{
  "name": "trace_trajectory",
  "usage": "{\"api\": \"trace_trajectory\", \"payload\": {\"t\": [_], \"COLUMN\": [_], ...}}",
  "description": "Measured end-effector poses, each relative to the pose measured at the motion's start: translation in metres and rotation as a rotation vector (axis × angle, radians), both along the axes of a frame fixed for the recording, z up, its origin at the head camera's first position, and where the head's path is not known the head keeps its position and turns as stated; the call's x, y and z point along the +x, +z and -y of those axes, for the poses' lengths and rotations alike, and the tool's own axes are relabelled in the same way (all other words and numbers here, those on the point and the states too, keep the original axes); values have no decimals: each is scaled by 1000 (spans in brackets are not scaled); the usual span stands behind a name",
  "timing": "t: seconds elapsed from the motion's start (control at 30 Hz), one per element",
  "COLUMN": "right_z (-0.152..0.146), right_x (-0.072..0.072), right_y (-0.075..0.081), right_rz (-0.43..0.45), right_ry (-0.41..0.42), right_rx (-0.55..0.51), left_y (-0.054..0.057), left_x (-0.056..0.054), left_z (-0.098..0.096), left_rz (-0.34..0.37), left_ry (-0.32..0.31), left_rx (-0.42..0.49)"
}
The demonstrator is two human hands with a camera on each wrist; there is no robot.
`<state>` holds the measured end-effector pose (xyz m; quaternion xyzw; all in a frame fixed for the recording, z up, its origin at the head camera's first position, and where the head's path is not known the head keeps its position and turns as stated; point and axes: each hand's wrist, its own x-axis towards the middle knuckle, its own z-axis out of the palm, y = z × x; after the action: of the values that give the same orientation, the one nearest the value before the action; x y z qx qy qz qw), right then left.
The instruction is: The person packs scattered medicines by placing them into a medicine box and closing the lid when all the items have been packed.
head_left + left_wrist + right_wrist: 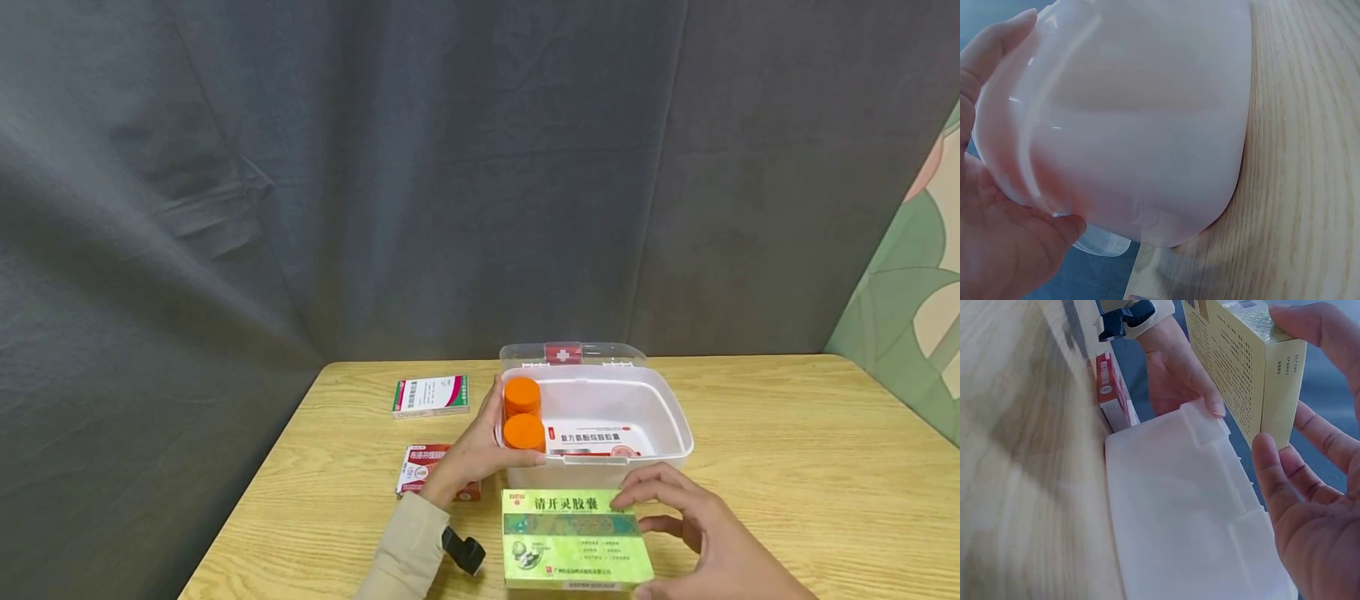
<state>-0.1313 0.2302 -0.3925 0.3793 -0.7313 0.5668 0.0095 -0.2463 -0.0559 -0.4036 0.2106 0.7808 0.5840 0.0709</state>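
My left hand [476, 446] holds the left end of a white plastic medicine bin [671, 404], thumb at the front rim and fingers along the side. In the left wrist view, fingers and thumb spread over the bin's translucent wall [1147, 125]. A green medicine box [577, 546] is in my right hand [705, 529], pinched at its right end, in front of the bin. The right wrist view shows this box [1229, 369] raised above the bin's front rim. Inside the bin stand two orange-capped bottles [522, 392] at the left, beside a white-and-red medicine box [592, 439].
The bin's clear lid [517, 357], with a red cross label, hangs open at the back. Left of the bin, a white, green and pink medicine box [431, 394] and a red-and-white one [420, 467] lie on the wooden table [322, 483]. A dark curtain [480, 167] hangs behind.
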Motion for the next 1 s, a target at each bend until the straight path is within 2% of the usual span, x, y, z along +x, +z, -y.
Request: {"api": "trace_trajectory", "payload": {"t": [0.13,0.3,0.43,0.73,0.9,1.0], "right_z": [-4,-13,-22,-35,-39,-41], "right_x": [-1,-6,-8,-13,-20,-21], "right_y": [5,12,19,25,23,25], "right_rz": [-8,-94,-97,-147,-201,-181], "right_ry": [-27,-48,-90,-81,-36,-65], "right_rx": [0,-33,-24,-80,-150,-127], "left_y": [0,-1,0,0,1,1], "left_x": [0,-1,-1,1,2,2], "left_z": [0,0,1,1,1,0], "left_rz": [1,-6,-3,10,18,21], "left_ry": [12,4,-4,18,12,10], "left_rx": [-13,-12,-2,-19,-8,5]}}
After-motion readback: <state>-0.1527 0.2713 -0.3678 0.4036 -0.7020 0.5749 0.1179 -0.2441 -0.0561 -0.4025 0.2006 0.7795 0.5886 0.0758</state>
